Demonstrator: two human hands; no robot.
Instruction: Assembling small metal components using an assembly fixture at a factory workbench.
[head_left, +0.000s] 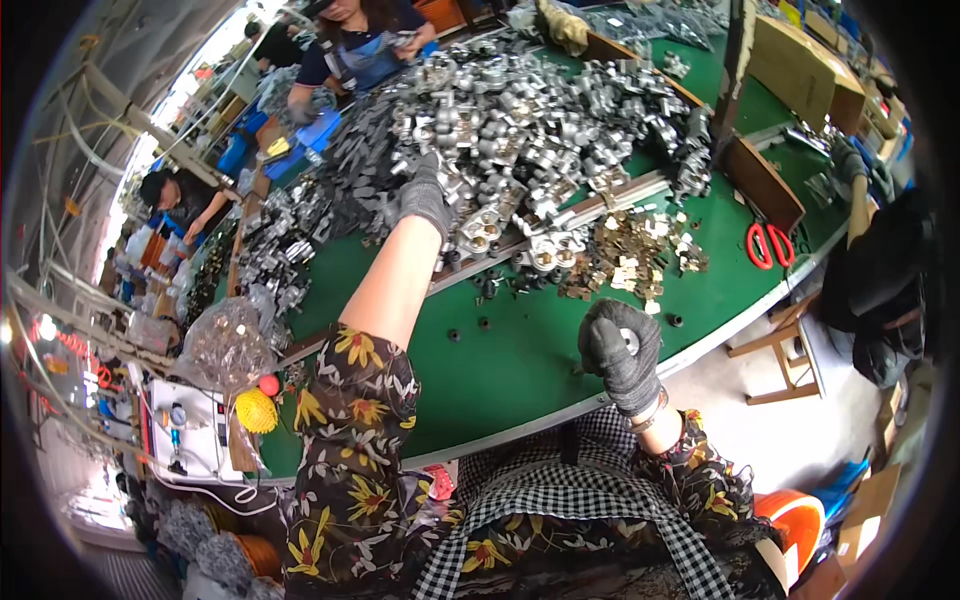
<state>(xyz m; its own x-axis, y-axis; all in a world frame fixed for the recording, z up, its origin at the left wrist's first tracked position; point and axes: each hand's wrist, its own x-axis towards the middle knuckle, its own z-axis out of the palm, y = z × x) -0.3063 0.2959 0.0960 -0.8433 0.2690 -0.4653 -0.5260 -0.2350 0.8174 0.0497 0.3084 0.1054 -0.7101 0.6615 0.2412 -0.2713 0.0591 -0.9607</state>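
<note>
My left hand (424, 198), in a dark grey glove, reaches out over the seam between a heap of flat dark pieces (365, 150) and a large heap of silver metal fittings (520, 120). Its fingers stretch forward against the parts, their tips partly lost among them; no held thing shows. Close to the table's front edge, my right hand (612, 360), gloved alike, is closed round a small part with a round silver face (630, 342). Most of that part is hidden by the fingers. Beyond this hand lies a scatter of small brass-coloured clips (625, 250).
Small black caps (484, 323) dot the green tabletop (500, 380). A wooden strip (620, 203) borders the heap. Red-handled scissors (768, 246) lie at the right, below a brown board (762, 183). A plastic bag (228, 345) stands left. Other people work at the far side and right.
</note>
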